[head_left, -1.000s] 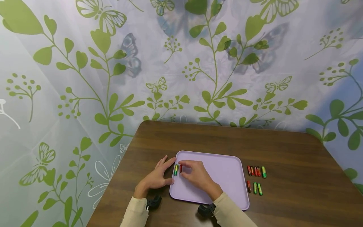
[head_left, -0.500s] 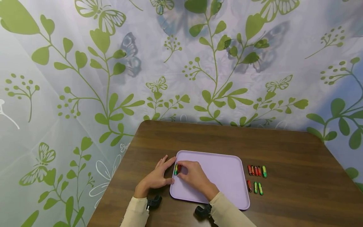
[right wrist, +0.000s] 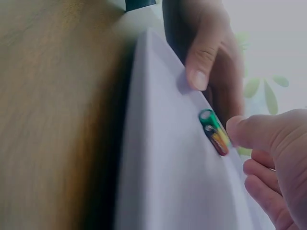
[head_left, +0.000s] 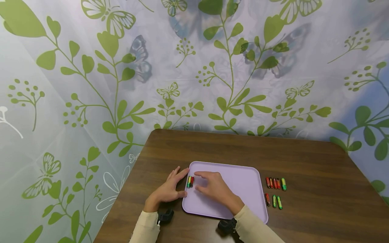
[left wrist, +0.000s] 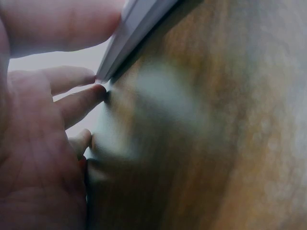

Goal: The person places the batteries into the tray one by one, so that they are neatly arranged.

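Red battery lies just beside the green battery, inside the tray near its left edge. I read this as release after placing; next move calls for clearing without nudging either. Right hand: thumb and fingers apart, holding nothing. Left hand spread at the edge, no grip. Versus half a second ago, right fingers have backed off red.

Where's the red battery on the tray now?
In the head view, the red battery lies near the left edge of the lilac tray, just right of the green battery.
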A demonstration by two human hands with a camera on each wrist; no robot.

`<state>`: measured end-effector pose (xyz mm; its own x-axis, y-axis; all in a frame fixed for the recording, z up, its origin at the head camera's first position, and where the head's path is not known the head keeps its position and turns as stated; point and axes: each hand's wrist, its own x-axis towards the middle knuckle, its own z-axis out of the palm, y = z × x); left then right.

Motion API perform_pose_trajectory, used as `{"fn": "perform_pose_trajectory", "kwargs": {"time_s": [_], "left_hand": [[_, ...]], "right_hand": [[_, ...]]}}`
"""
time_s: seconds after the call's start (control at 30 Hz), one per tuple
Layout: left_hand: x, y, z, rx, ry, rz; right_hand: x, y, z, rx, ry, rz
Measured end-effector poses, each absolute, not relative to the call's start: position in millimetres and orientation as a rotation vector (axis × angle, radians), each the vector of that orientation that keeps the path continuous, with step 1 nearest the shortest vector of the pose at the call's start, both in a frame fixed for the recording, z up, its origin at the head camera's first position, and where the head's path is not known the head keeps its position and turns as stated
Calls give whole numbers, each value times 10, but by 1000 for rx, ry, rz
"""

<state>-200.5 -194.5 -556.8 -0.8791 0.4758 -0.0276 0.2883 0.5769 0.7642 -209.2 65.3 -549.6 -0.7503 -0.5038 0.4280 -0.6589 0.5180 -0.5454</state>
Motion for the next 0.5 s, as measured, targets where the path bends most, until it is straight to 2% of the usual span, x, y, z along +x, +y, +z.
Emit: {"fn": "perform_pose_trajectory", "kwargs": {"time_s": [0.5], "left_hand": [[-1987,-1921,-5523,626,2582,1175]], "right_hand": [[-1987,1437,-5225,938,-2564,1082]]}}
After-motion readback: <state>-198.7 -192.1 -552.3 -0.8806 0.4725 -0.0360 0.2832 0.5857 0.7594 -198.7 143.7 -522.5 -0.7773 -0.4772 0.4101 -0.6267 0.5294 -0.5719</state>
